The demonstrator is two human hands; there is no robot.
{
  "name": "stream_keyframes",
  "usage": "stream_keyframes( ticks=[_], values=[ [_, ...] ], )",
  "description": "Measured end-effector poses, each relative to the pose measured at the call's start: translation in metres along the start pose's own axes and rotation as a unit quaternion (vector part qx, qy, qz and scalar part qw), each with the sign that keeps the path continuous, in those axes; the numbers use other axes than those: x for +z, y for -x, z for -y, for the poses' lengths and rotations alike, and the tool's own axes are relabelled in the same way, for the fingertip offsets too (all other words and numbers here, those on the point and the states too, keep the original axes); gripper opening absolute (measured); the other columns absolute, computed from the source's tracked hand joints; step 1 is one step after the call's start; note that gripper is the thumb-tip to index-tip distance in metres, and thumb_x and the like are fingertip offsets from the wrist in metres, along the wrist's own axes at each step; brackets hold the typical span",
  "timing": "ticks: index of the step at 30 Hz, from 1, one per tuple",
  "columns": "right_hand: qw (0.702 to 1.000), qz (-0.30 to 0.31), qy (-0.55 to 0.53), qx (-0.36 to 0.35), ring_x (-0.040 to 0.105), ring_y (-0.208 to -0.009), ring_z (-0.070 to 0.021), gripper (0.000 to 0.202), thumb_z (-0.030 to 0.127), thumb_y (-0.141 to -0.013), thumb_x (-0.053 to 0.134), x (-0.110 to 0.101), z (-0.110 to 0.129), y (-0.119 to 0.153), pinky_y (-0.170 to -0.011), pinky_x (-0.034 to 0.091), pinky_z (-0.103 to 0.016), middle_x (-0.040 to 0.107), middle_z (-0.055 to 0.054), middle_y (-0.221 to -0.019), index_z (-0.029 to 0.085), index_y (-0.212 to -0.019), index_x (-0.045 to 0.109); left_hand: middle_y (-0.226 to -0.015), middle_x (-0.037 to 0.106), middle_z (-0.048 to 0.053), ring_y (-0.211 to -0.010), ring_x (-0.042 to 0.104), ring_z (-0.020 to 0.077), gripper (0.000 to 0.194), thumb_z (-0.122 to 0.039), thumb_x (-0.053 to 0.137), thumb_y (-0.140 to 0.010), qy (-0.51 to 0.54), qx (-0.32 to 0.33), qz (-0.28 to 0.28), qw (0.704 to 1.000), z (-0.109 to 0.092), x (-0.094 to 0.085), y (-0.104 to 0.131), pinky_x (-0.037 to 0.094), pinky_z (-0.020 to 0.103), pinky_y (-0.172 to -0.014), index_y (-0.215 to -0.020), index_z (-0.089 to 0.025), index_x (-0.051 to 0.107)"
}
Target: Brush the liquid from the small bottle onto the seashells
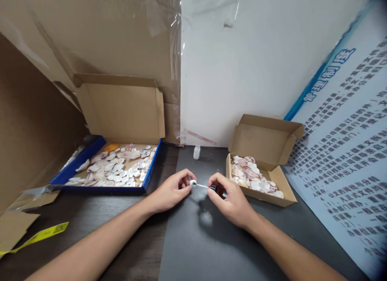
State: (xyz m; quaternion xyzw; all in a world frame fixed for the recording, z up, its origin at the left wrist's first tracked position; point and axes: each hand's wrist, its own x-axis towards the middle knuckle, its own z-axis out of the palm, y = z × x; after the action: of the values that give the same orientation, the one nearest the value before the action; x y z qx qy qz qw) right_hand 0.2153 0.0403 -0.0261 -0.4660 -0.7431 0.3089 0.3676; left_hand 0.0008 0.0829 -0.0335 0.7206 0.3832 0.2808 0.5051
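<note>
My left hand (171,192) is closed, pinching a small white piece (193,182) with a dark spot, which looks like a seashell, between thumb and fingertips. Opposite it, my right hand (232,199) grips a thin-tipped tool (202,186) by its dark handle. The slender pale shaft points left, its tip at or very near the white piece; actual contact is hard to make out. Just beyond both hands stands a small clear bottle (196,152) with whitish contents.
On the left, a blue-edged cardboard box (102,188) with its lid up holds many seashells (117,166). To the right is a smaller open cardboard box (288,192) with more shells (250,174). A grey mat (187,248) lies under the hands. Cardboard and a printed board (338,152) enclose the table.
</note>
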Motion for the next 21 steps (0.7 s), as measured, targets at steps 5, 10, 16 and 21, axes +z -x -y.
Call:
stream_keyframes(
  ticks=[5, 10, 16, 21],
  values=[
    [1.0, 0.005, 0.008, 0.0, 0.047, -0.059, -0.0108, 0.004, 0.022, -0.086, 0.055, 0.0006, 0.0001, -0.0007, -0.057, 0.038, -0.022, 0.051, 0.003, -0.069, 0.019, -0.088, 0.053, -0.075, 0.048, -0.002, -0.068, 0.042, 0.0117, 0.024, -0.037, 0.058, -0.089, -0.003, 0.002, -0.003, 1.0, -0.0005, 0.0002, 0.0, 0.035, 0.023, -0.063, -0.101, -0.017, 0.056],
    [1.0, -0.011, 0.011, 0.004, 0.046, -0.058, -0.0107, 0.004, 0.019, -0.084, 0.055, 0.0002, 0.0001, -0.0008, -0.056, 0.037, -0.022, 0.05, 0.004, -0.068, 0.02, -0.085, 0.052, -0.074, 0.047, -0.003, -0.067, 0.041, 0.0112, 0.025, -0.039, 0.057, -0.09, 0.0, 0.0, -0.003, 1.0, -0.001, 0.0011, 0.0001, 0.034, 0.023, -0.062, -0.099, -0.016, 0.056],
    [1.0, -0.001, 0.001, 0.0, 0.048, -0.06, -0.0112, 0.005, 0.023, -0.088, 0.055, 0.0012, 0.0005, -0.0007, -0.057, 0.038, -0.022, 0.051, 0.003, -0.07, 0.02, -0.091, 0.054, -0.075, 0.047, -0.003, -0.068, 0.042, 0.0112, 0.021, -0.034, 0.058, -0.09, 0.006, 0.005, -0.003, 1.0, 0.0013, 0.001, 0.0001, 0.035, 0.023, -0.063, -0.102, -0.017, 0.056],
    [1.0, -0.009, 0.016, 0.01, 0.046, -0.059, -0.0108, 0.004, 0.02, -0.084, 0.056, 0.0004, 0.0, -0.001, -0.056, 0.038, -0.022, 0.05, 0.004, -0.068, 0.019, -0.086, 0.052, -0.075, 0.047, -0.003, -0.068, 0.041, 0.0109, 0.023, -0.036, 0.058, -0.09, 0.009, -0.002, -0.001, 1.0, -0.0004, 0.001, -0.0002, 0.034, 0.023, -0.062, -0.101, -0.016, 0.056]
  ],
)
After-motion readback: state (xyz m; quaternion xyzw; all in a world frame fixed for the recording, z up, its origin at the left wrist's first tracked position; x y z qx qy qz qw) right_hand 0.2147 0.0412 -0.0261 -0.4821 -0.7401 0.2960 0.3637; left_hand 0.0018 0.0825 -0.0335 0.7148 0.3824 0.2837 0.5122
